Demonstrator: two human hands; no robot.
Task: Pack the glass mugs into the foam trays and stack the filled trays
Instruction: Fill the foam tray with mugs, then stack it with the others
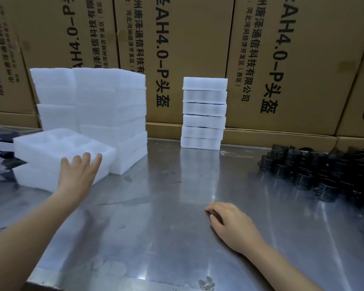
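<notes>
Step in hand, as judged: fetching an empty tray for the next fill. No mug is held and no tray lies at the working spot on the steel table (156, 217). All places below are given from the narrow stack of filled trays (203, 112), which stands at the back of the table, middle of the view, against the cartons (198, 38).

Item 1. Empty foam tray (57, 148). Far left of the narrow stack and nearer the person. White, with moulded pockets facing up, all empty. It sits tilted on at least one more tray beneath it.

Item 2. Left hand (80, 171). Left of the narrow stack, at the near right edge of the top empty tray. Fingers are straight and spread, tips against the tray's side and rim. No curl round the foam shows, so it touches and does not yet grasp.

Item 3. Reserve of empty trays (109, 114). Two tall piles just behind the tilted tray, between it and the narrow stack.

Item 4. Right hand (229, 221). In front of the narrow stack, well apart from it. It rests on the bare table with fingers loosely curled, holding nothing.

Item 5. Glass mugs (315, 175). Right of the narrow stack and nearer the person. A dark crowded cluster standing on the table, well apart from both hands.

Next move, as judged: close the left fingers on the tray's edge and draw it to the open table before the narrow stack. The foam is light and its perch is tilted, so a push may only slide it away.
</notes>
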